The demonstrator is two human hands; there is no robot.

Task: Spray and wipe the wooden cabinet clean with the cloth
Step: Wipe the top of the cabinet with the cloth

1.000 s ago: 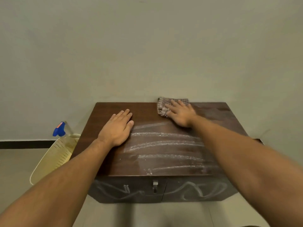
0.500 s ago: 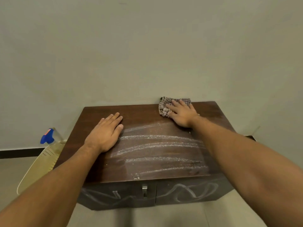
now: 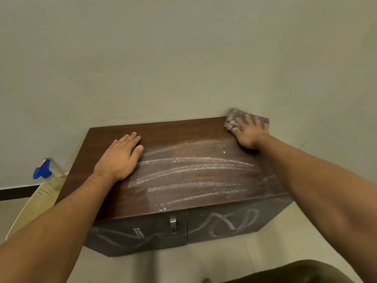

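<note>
A low dark wooden cabinet (image 3: 195, 131) stands against the wall, its top streaked with white powdery lines and its two front doors marked with white squiggles. My right hand (image 3: 250, 132) presses a checked brown cloth (image 3: 232, 119) flat on the far right corner of the top. My left hand (image 3: 120, 156) lies flat, palm down, on the left part of the top, fingers together and holding nothing. A spray bottle with a blue trigger head (image 3: 41, 169) stands on the floor left of the cabinet.
A cream perforated plastic basket (image 3: 34, 205) leans by the cabinet's left side, next to the spray bottle. A plain wall rises right behind the cabinet. Pale tiled floor lies in front, with a dark rounded shape (image 3: 295, 272) at the bottom right.
My right hand has slid the cloth rightward along the back edge to the far right corner. My left hand stays flat on the top. The view has shifted.
</note>
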